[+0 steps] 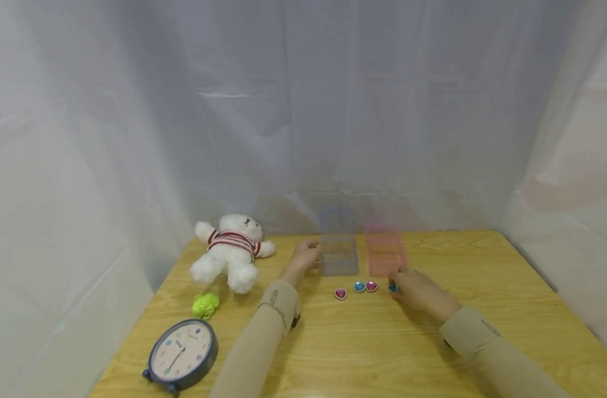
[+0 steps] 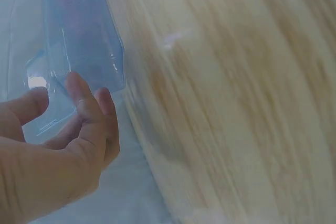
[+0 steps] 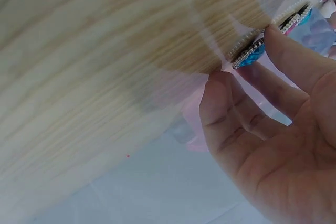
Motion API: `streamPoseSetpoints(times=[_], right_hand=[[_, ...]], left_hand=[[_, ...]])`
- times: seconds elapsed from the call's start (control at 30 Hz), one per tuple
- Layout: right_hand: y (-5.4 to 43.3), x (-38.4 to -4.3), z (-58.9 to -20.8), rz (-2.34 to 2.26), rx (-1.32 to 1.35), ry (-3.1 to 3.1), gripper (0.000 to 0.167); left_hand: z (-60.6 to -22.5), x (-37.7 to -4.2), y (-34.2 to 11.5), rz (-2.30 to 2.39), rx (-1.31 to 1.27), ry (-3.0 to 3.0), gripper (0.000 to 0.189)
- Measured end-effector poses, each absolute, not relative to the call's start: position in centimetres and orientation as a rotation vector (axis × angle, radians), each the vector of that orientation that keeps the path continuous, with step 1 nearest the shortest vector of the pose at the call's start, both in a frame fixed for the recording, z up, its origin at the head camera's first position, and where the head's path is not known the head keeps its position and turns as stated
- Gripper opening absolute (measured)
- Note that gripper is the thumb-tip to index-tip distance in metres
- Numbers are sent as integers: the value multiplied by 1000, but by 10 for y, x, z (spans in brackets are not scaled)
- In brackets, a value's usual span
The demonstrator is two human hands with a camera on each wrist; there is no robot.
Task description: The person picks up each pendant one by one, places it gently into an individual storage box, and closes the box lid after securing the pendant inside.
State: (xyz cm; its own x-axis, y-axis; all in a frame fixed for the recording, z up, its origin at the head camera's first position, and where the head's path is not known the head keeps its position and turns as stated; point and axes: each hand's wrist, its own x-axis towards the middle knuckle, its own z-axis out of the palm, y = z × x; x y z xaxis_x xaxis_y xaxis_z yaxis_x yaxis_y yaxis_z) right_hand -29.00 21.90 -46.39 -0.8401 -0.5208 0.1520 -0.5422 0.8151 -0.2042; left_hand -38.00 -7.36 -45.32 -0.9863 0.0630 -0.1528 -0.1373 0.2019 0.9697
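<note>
My right hand (image 1: 423,293) is low over the table in front of the pink clear box (image 1: 385,257). Its thumb and fingertips pinch a blue heart-shaped gem (image 3: 251,55) with a beaded silver edge. To the left of that hand lie a blue gem (image 1: 359,287), a pink gem (image 1: 371,286) beside it and another pink gem (image 1: 340,293) farther left. My left hand (image 1: 304,258) is at the left side of the bluish clear box (image 1: 339,268), thumb and fingers apart and loosely bent. In the left wrist view, its fingertips overlap the box's wall.
A white plush bear (image 1: 229,254) in a striped sweater lies at the back left. Nearer on that side are a bright yellow-green bundle (image 1: 205,305) and a round blue alarm clock (image 1: 181,354). A pale curtain (image 1: 303,138) hangs behind the wooden table (image 1: 353,354).
</note>
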Motion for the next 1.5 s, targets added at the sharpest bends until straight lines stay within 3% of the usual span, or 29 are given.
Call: streamPoseSetpoints(times=[0.6, 1.5], right_hand=[[211, -293, -477, 61, 806, -2687, 13], [210, -295, -464, 450, 778, -2885, 16]], left_hand=[[-460, -380, -76, 1835, -88, 2334, 46], [-457, -377, -72, 1822, -76, 2359, 45]])
